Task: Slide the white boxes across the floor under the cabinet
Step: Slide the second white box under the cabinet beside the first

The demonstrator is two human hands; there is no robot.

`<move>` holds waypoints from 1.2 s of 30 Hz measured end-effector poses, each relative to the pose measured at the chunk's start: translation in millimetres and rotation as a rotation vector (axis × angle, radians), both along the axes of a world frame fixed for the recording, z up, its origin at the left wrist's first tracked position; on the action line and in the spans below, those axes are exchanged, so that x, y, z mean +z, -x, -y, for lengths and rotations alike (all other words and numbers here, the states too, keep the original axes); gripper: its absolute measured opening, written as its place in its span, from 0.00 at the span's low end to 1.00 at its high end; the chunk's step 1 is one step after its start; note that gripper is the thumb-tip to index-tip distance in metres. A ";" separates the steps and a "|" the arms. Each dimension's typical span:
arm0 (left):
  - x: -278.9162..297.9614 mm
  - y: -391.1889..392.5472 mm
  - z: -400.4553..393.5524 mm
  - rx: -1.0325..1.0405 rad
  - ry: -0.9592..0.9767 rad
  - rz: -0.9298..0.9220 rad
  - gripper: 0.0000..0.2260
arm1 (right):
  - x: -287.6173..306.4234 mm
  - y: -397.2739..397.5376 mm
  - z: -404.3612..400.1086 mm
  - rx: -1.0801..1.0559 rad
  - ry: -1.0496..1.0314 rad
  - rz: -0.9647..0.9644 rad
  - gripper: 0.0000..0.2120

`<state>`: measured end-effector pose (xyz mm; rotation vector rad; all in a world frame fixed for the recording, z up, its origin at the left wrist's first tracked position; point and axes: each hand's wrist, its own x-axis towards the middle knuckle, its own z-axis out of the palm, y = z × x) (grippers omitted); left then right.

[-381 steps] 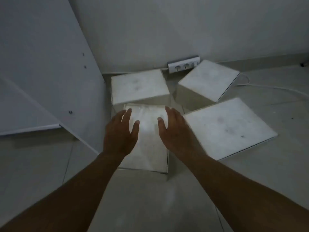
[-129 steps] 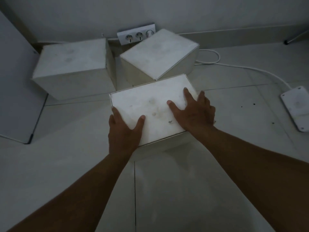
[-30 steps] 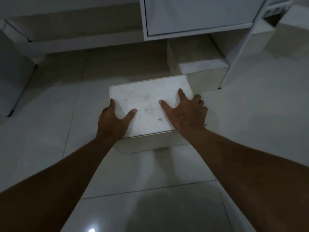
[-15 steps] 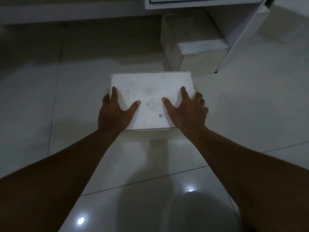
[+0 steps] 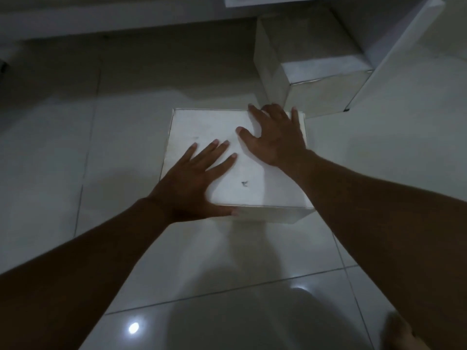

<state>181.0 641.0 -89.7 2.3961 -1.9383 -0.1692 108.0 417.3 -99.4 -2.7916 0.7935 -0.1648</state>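
A white box (image 5: 202, 127) lies flat on the tiled floor in the middle of the view. My left hand (image 5: 194, 178) presses flat on its near left part, fingers spread, thumb hooked over the near edge. My right hand (image 5: 275, 135) lies flat on its far right corner, fingers reaching the far edge. A second white box (image 5: 316, 72) stands just beyond, under the white cabinet (image 5: 394, 29), whose bottom edge and side panel show at the top right.
The shaded gap under the cabinet runs along the top of the view. Glossy floor tiles (image 5: 202, 286) with light reflections spread in front. A foot (image 5: 401, 334) shows at the bottom right corner.
My left hand has shifted from the box's left edge toward its middle. My right hand has slid forward to the far right corner. The box sits closer to the second box.
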 end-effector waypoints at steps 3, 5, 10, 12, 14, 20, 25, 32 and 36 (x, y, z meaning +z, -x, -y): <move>2.5 -17.4 2.3 -0.053 -0.065 -0.014 0.48 | 0.1 3.1 1.7 -0.036 0.021 -0.003 0.35; 6.3 -26.8 5.9 -0.078 -0.101 -0.030 0.47 | 1.4 9.5 7.7 -0.049 0.040 -0.022 0.36; 14.8 -51.4 11.7 -0.020 -0.114 -0.123 0.40 | 2.2 34.4 16.4 -0.172 0.083 -0.001 0.37; 17.8 -57.9 11.7 0.068 -0.097 -0.137 0.36 | 3.7 43.5 15.2 -0.228 0.105 -0.028 0.37; 20.2 -58.7 12.5 0.174 -0.053 -0.138 0.32 | 3.9 51.6 7.9 -0.305 0.097 -0.021 0.37; 29.9 0.0 33.8 0.409 0.127 -0.395 0.32 | -0.3 58.8 -14.2 -0.440 0.078 0.013 0.38; 8.3 49.5 32.3 0.276 -0.011 -0.200 0.53 | -6.7 93.9 -8.3 0.014 0.092 0.364 0.29; 0.6 31.6 35.3 0.208 -0.036 -0.163 0.47 | -20.5 122.9 -4.5 0.277 0.110 0.334 0.38; 9.6 18.3 44.2 0.198 -0.113 -0.081 0.45 | -18.4 107.5 -1.6 0.287 0.108 0.330 0.36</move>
